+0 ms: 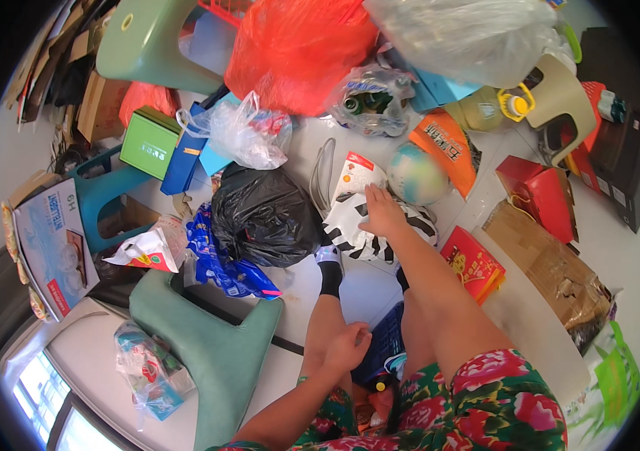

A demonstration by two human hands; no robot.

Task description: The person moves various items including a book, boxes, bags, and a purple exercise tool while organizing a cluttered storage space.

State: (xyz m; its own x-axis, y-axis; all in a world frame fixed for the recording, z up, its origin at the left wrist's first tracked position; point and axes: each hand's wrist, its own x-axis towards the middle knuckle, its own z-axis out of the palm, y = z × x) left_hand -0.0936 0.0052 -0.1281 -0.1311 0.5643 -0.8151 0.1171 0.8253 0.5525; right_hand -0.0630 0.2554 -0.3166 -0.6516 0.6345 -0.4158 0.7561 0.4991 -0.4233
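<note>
My right hand [383, 213] lies over a black-and-white patterned bag [348, 225] on the floor between my feet, fingers extended and pointing away from me. Just beyond its fingertips stands a white packet with a red top [356, 172]. To the right of that is a pale ball with blue-green patches [418, 173]. My left hand [348, 348] is above my left leg with its fingers curled, and nothing shows in it. A full black plastic bag [266, 217] sits left of the patterned bag, beside a blue printed plastic bag [221, 256].
Green plastic stools [224, 344] stand on the left. Large red [297, 51] and clear plastic bags [466, 34] fill the far side, near a bottle of yellow liquid [483, 110]. Red boxes [472, 262] and a flattened cardboard box [545, 262] lie on the right. A blue basket [385, 332] is between my legs.
</note>
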